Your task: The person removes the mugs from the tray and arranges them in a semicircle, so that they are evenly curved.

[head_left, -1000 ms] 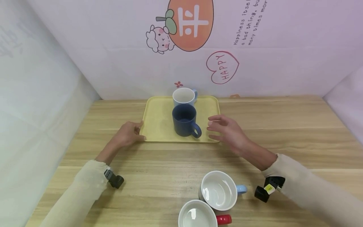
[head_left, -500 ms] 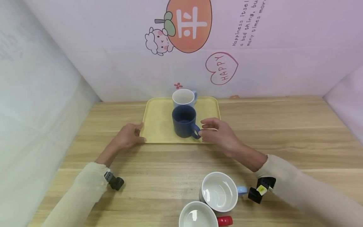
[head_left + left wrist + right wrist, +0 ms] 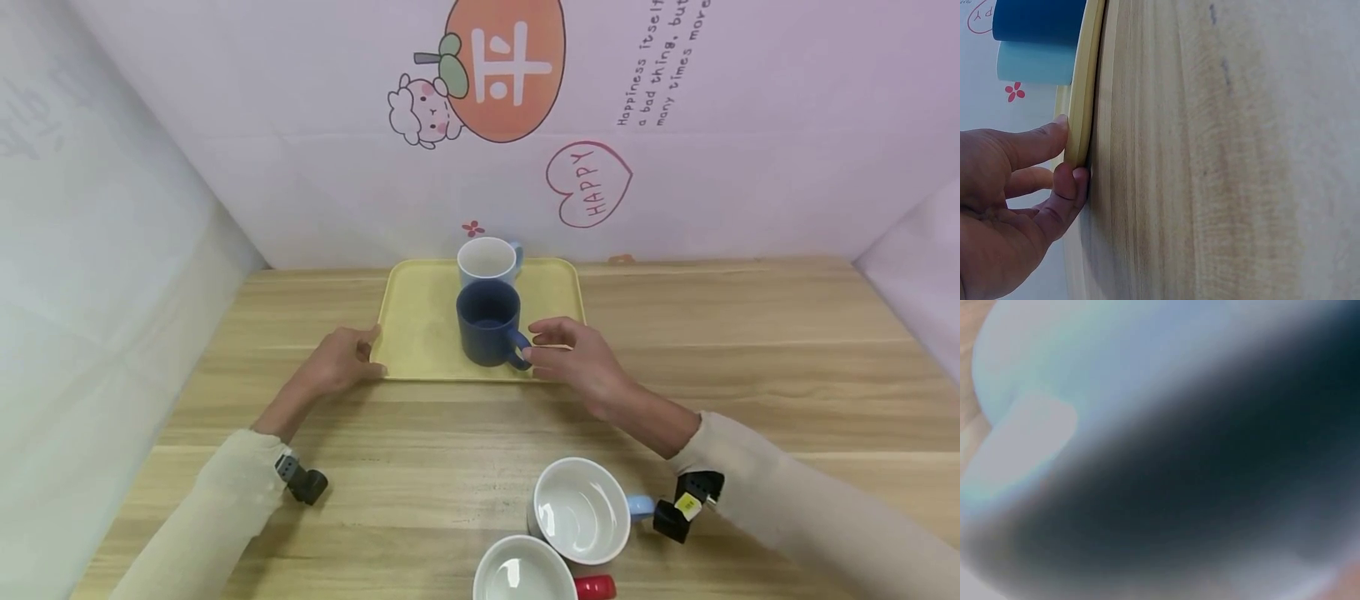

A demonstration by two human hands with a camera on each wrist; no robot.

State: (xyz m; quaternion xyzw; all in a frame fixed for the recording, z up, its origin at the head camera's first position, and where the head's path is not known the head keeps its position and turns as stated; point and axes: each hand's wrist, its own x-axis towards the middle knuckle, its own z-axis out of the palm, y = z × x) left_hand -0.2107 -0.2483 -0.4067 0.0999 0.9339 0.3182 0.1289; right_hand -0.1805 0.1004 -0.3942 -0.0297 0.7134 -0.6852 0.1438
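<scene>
A yellow tray (image 3: 412,333) lies at the back of the wooden table. My left hand (image 3: 337,362) pinches its left edge; the left wrist view has the thumb and fingertips on either side of the rim (image 3: 1089,81). Toward the tray's front stands an upright navy mug (image 3: 483,337), its handle (image 3: 519,350) pointing right and forward. With thumb and curled fingers, my right hand (image 3: 585,367) grips that handle. Behind the navy mug, partly hidden by it, is a light blue mug (image 3: 483,260) with a white inside. The right wrist view is mostly blurred.
Near the front of the table (image 3: 360,500) a white-lined mug with a light blue handle (image 3: 581,512) stands against a mug with a red handle (image 3: 523,571). A printed cloth (image 3: 330,150) hangs right behind the tray.
My right hand has moved left from beside the tray's right edge to the navy mug's handle. The left hand keeps its place at the tray, and the mugs stand where they were.
</scene>
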